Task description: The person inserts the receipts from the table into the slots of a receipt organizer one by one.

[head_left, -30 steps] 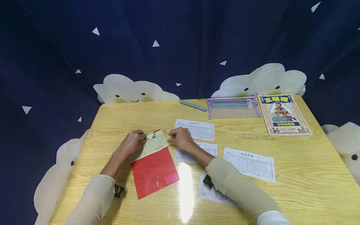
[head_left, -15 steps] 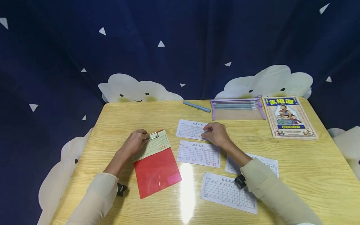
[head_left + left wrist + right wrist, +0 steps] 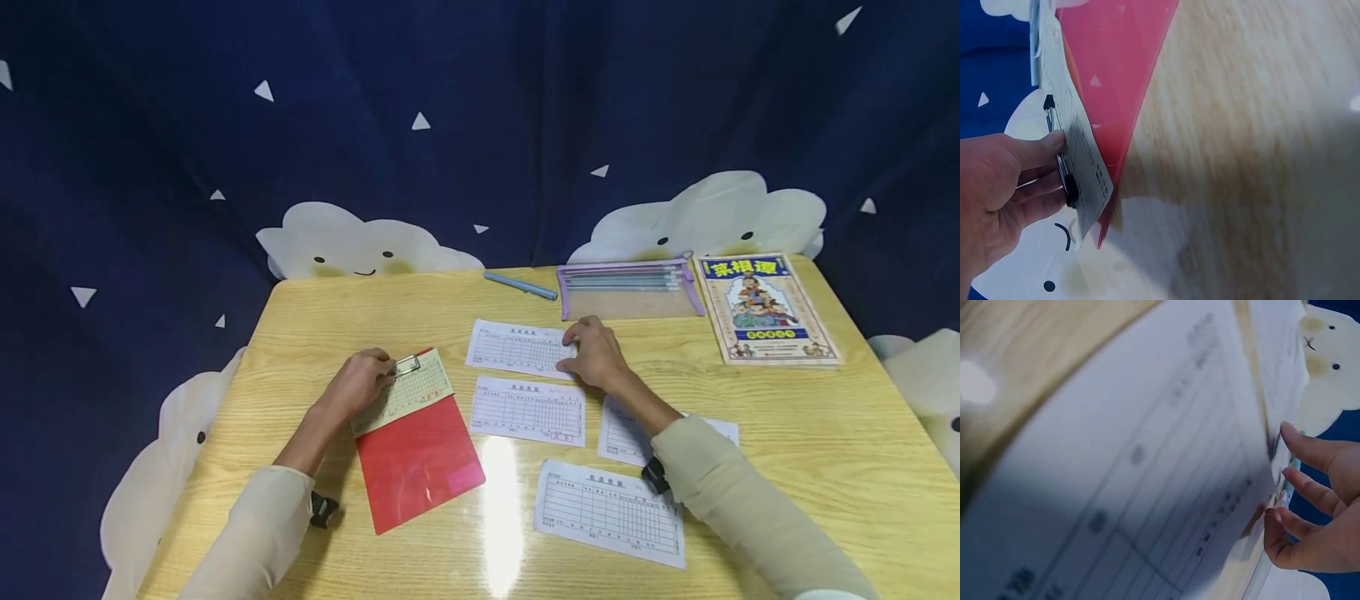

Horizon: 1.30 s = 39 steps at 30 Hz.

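My left hand (image 3: 360, 382) grips a metal clip (image 3: 1063, 156) between thumb and fingers. That clip sits at the top edge of a pale yellow printed slip (image 3: 412, 393), which lies over a red sheet-like folder (image 3: 420, 467) with a pink patch in one corner. In the left wrist view the slip and folder edges stand tilted beside the fingers. My right hand (image 3: 596, 357) is at the right end of the farthest white receipt form (image 3: 510, 346), thumb and forefinger spread apart with their tips at its edge. No thing shows gripped in it.
More white forms lie nearer me: one in the middle (image 3: 525, 410), one at the front (image 3: 607, 517), and one (image 3: 622, 433) partly under the right forearm. At the back are a blue pen (image 3: 521, 286), a purple-edged mesh pencil pouch (image 3: 630, 300) and an illustrated book (image 3: 765, 312).
My right hand has moved right, from beside the yellow slip, across the farthest white form to its right end. The left hand has kept its hold on the clip.
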{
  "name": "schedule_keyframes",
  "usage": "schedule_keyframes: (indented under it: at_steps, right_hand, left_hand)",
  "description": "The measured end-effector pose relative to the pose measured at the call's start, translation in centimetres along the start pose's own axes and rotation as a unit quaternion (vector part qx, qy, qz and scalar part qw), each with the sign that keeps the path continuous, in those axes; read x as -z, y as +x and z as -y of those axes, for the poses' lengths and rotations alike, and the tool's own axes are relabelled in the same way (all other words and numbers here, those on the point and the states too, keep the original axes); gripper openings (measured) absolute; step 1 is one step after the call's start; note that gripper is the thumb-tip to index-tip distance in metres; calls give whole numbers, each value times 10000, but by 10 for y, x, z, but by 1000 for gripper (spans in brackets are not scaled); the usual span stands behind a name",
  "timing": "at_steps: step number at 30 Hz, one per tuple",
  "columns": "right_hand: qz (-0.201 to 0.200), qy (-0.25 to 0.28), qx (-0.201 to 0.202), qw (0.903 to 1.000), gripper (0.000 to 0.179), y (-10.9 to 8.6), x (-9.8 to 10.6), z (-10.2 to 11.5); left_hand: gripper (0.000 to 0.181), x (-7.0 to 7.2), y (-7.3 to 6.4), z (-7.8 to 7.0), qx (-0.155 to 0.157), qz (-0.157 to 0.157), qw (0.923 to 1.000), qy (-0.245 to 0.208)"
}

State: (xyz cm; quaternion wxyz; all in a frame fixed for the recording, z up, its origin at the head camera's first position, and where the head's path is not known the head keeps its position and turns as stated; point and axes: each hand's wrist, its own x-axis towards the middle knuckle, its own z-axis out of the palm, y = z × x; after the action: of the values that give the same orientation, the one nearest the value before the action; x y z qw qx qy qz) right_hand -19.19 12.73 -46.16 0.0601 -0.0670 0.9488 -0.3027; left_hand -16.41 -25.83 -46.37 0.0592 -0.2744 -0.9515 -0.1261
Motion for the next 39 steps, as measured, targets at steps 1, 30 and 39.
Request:
schedule_keyframes:
  at_steps: [1, 30, 39]
  right_hand:
    - [-15, -24, 22, 10000, 36, 0, -1, 0]
    - [-267, 310, -10, 9992, 34, -2, -5, 12]
    - [-422, 318, -106, 9985, 33, -3, -8, 10]
  left_hand:
    - [19, 0, 0, 0, 11, 5, 10000, -9]
    - [16, -1, -1, -1, 29, -66, 10000, 20]
    - [14, -3, -1, 1, -22, -82, 10000, 46]
